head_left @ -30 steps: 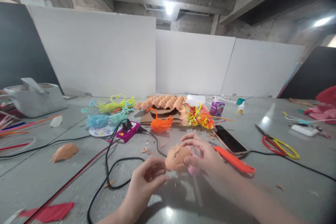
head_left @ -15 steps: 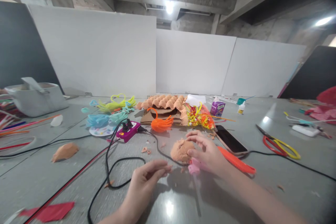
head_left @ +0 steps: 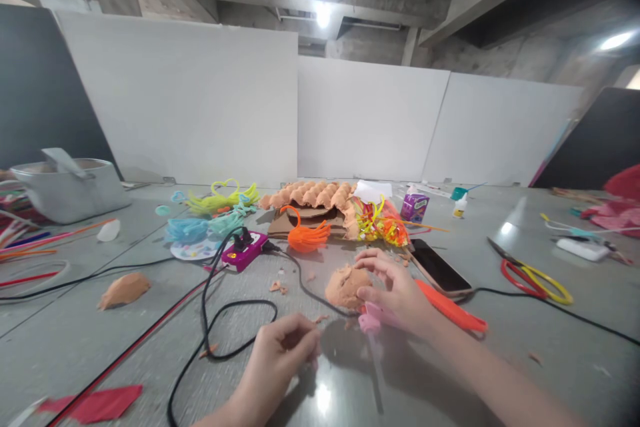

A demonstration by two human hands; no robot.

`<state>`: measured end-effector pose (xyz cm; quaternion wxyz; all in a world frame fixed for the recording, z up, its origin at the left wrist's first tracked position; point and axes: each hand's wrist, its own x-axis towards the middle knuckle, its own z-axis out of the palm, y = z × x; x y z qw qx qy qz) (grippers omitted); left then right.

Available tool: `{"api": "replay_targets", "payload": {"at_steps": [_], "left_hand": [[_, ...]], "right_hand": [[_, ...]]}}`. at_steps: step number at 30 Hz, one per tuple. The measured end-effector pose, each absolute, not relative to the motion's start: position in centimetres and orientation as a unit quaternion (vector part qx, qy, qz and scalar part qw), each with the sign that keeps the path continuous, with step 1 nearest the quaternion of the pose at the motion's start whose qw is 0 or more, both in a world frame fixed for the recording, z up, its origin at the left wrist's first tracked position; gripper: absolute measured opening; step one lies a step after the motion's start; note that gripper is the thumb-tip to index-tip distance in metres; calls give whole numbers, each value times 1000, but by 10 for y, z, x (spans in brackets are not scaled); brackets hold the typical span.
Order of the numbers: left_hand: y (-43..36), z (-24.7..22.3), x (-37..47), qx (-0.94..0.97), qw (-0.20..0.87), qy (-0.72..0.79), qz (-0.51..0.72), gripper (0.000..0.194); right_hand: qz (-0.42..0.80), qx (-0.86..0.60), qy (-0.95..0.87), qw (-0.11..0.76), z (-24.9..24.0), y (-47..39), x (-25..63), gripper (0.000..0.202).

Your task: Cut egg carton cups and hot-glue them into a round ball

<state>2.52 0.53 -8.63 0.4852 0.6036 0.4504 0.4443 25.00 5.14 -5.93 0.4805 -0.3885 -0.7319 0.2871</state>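
Note:
A rounded lump of orange-tan clay (head_left: pixel 345 285) with a cracked, rough top rests on the grey table. My right hand (head_left: pixel 387 283) grips its right side, fingers over the top and thumb on the near face. Left of and nearer than the lump, my left hand (head_left: pixel 287 353) hovers low with fingers curled in against the thumb; whatever it may pinch is hidden. A small clay scrap (head_left: pixel 321 319) lies just beyond its fingertips. Beneath my right wrist is a pink tool (head_left: pixel 370 321) with a pale shaft, partly covered.
Right of my hand are an orange cutter-like tool (head_left: pixel 450 307), a phone (head_left: pixel 440 267) and scissors (head_left: pixel 530 277). A purple power strip (head_left: pixel 245 250) with looping black cables lies left. Behind stands a clay-scaled cardboard piece (head_left: pixel 313 197) and an orange pipe-cleaner bundle (head_left: pixel 309 238). Another clay piece (head_left: pixel 124 290) is far left.
My left hand has drawn slightly back toward me and left, its fingers curling in more. A clay scrap now shows where its fingertips were. My right hand and the lump stay put.

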Motion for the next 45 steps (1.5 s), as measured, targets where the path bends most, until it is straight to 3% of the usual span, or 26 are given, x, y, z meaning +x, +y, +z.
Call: {"api": "replay_targets", "payload": {"at_steps": [6,9,11,16,19,27,35,39,42,45], "left_hand": [[8,-95,25,592,465,483,446,42],[9,-93,23,625,444,472,436,36],[10,-92,20,663,396,450,449,19],[7,-92,16,716,211,424,513,39],[3,-92,16,757,169,396,492,50],[1,-91,16,783,165,348,489,50],[2,-90,16,782,154,361,485,43],[2,-90,13,781,177,372,469,39],[0,-91,10,784,219,359,456,47],[1,-92,10,761,220,366,489,25]], "right_hand": [[279,-367,-749,477,-60,48,247,38],[266,-360,-758,474,-57,44,246,41],[259,-358,-766,467,-54,42,244,42],[253,-370,-773,450,-48,32,235,38],[257,-378,-772,442,-46,22,224,35],[212,-456,-753,424,-44,5,207,31],[231,-436,-759,425,-51,8,210,27],[262,-409,-764,425,-57,15,213,30],[214,-407,-782,421,-54,18,217,33],[123,-376,-821,412,-46,16,221,32]]}}
